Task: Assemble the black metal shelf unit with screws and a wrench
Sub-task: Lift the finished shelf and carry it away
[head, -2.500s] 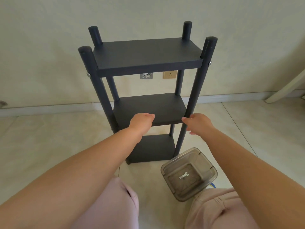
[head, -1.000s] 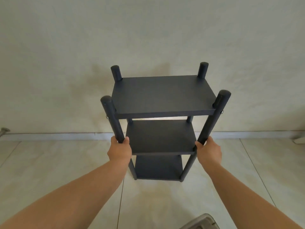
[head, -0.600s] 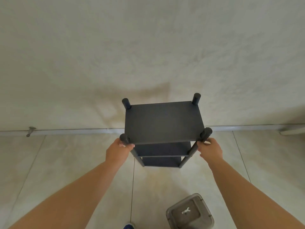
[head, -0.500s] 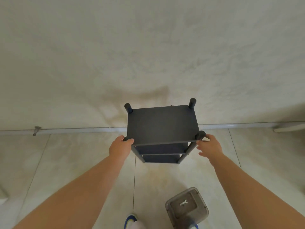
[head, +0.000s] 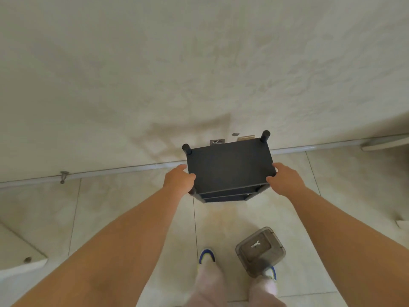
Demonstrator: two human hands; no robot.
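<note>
The black metal shelf unit [head: 229, 166] stands upright on the tiled floor, close to the wall, seen from above so its top board hides most of the lower boards. My left hand [head: 178, 180] grips its near left post at the top. My right hand [head: 285, 179] grips the near right corner. The two far posts stick up above the top board. A small silver wrench [head: 255, 244] lies inside a smoky clear plastic box [head: 260, 251] on the floor by my right foot.
The wall and its white baseboard [head: 132, 169] run just behind the shelf, with two sockets [head: 217, 141] above it. My blue and white shoes [head: 207, 257] stand below the shelf. A pale board edge [head: 20, 251] lies at the lower left.
I have stood up, so the view now looks down from higher. Both hands slid from the middle of the front posts up to their tops, and the shelf sits nearer the wall.
</note>
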